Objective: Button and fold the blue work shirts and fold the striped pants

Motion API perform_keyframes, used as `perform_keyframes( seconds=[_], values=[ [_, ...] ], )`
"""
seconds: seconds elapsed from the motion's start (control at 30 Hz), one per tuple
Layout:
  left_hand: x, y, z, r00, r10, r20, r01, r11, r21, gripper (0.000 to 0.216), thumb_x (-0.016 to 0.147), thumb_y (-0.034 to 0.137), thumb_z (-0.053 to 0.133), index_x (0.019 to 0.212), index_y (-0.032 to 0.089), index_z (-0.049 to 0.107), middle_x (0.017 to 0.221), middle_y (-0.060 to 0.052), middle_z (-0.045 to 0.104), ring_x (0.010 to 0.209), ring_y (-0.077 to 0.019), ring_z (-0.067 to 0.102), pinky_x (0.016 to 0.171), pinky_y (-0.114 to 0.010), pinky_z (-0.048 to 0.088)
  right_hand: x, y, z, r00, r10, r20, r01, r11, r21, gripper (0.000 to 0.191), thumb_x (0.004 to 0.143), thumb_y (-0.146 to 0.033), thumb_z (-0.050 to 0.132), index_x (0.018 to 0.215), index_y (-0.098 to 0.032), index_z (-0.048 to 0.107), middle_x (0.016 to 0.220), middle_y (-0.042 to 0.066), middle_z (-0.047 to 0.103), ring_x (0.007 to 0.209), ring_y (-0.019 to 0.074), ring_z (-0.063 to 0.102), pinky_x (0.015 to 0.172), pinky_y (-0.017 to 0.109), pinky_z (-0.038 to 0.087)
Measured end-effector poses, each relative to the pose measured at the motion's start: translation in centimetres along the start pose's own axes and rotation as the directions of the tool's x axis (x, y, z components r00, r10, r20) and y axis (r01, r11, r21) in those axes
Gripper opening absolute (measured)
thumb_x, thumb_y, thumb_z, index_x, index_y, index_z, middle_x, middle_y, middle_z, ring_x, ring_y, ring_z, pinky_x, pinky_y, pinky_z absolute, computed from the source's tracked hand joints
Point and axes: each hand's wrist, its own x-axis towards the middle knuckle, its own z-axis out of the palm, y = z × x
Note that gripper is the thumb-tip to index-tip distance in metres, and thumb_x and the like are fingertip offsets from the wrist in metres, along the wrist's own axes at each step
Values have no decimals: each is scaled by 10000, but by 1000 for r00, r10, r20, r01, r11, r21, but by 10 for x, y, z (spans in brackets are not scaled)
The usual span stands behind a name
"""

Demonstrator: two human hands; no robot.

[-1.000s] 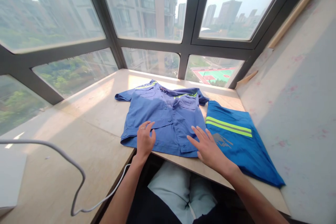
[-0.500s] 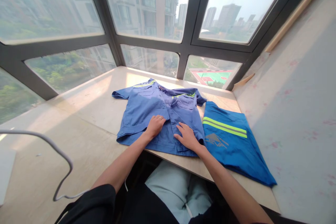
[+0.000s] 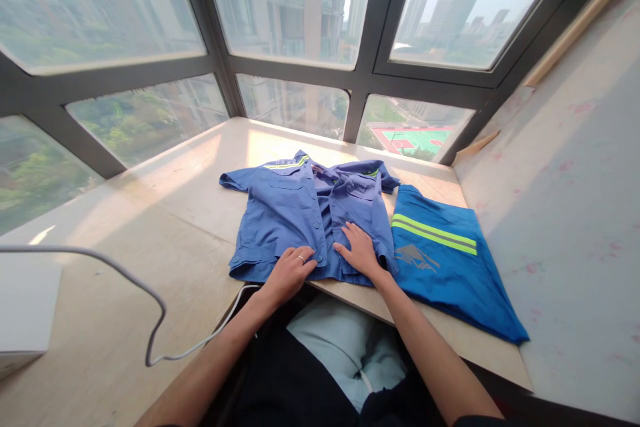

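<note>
A blue short-sleeved work shirt (image 3: 285, 213) with yellow-green stripes lies spread, front up, on the wooden table (image 3: 165, 213). My left hand (image 3: 290, 272) rests palm down on the shirt's lower hem, left of the button placket, fingers stretched out; a ring is on one finger. My right hand (image 3: 359, 250) lies flat on the right front panel near the hem, fingers spread. The two hands sit close together on either side of the placket. Neither hand grips the cloth.
A brighter blue garment (image 3: 445, 267) with two yellow-green bands and a printed logo lies right of the shirt, reaching the table's edge. A white cable (image 3: 150, 307) loops across the left of the table from a white box (image 3: 25, 310). Windows surround the table; a wall (image 3: 575, 213) stands right.
Both hands have drawn back toward the hem and closer together. The shirt's front panels are now narrower and bunched toward the placket. The view shifted a little.
</note>
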Motion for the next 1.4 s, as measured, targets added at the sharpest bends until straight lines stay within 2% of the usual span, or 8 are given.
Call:
perform_keyframes(
  seconds=[0.13, 0.33, 0.53, 0.77, 0.93, 1.07, 1.27, 1.4],
  values=[
    [-5, 13, 8, 965, -250, -81, 248, 968, -36, 399, 895, 147, 551, 1290, 142, 607, 1348, -175, 611, 1300, -309, 535, 1055, -459, 426, -2, -5, -3, 1000, 16, 25, -14, 999, -48, 594, 902, -504, 574, 1383, -155, 562, 1528, 141, 452, 1421, 303, 395, 1134, 463, 324],
    [-13, -7, 5, 937, -308, -163, 296, 951, -93, 356, 904, 68, 451, 1057, 217, 735, 1187, -94, 721, 1237, -271, 600, 1060, -479, 418, -5, -13, -2, 1000, 25, -11, -26, 993, -117, 577, 936, -466, 534, 1384, -104, 555, 1522, 159, 455, 1419, 308, 393, 1153, 446, 293],
    [-9, -6, -35, 714, -496, -494, 509, 852, -121, 259, 900, 130, 539, 886, 231, 777, 1197, -118, 676, 1113, -289, 599, 954, -451, 461, -7, -25, 4, 988, 123, -89, -136, 979, -154, 569, 960, -442, 484, 1399, -83, 532, 1514, 199, 452, 1407, 334, 396, 1142, 482, 288],
    [-9, 38, -18, 789, -608, -93, 561, 773, -296, 306, 898, 132, 504, 981, 227, 783, 835, -58, 609, 763, -176, 588, 723, -285, 485, -4, -20, -5, 988, 115, -100, -116, 993, -9, 501, 951, -396, 494, 1333, -84, 586, 1446, 203, 528, 1375, 319, 442, 1130, 478, 335],
    [-13, 44, -12, 684, -729, -14, 643, 612, -460, 275, 889, 212, 526, 1028, 218, 764, 775, -35, 641, 697, -163, 599, 684, -271, 475, -29, -26, -34, 993, -95, -64, 101, 990, 103, 560, 895, -430, 609, 1391, -178, 541, 1441, 159, 528, 1341, 300, 465, 1094, 462, 386],
    [-7, 55, -11, 563, -809, 172, 643, 296, -707, 276, 853, 385, 617, 1011, 198, 744, 595, 12, 619, 514, -146, 579, 578, -264, 485, -50, -28, -56, 976, -153, 156, 141, 986, 87, 754, 746, -378, 790, 1427, -228, 506, 1328, 139, 588, 1223, 323, 537, 1014, 468, 442],
    [6, 69, 2, 450, -849, 279, 599, 55, -799, 251, 792, 376, 684, 956, 186, 698, 733, -17, 712, 422, -121, 606, 483, -234, 482, -53, -22, -63, 966, -141, 218, 119, 987, 111, 192, 859, -192, 634, 1017, -205, 743, 1014, 83, 695, 1008, 238, 631, 941, 361, 475],
    [10, 70, 7, 372, -886, 276, 564, -20, -826, 260, 801, 412, 676, 893, 169, 665, 815, -37, 719, 445, -127, 636, 474, -229, 472, -51, -27, -63, 990, -80, 120, 52, 974, 219, 195, 904, -198, 530, 931, -192, 723, 949, 77, 721, 921, 224, 652, 866, 338, 488]
  ],
)
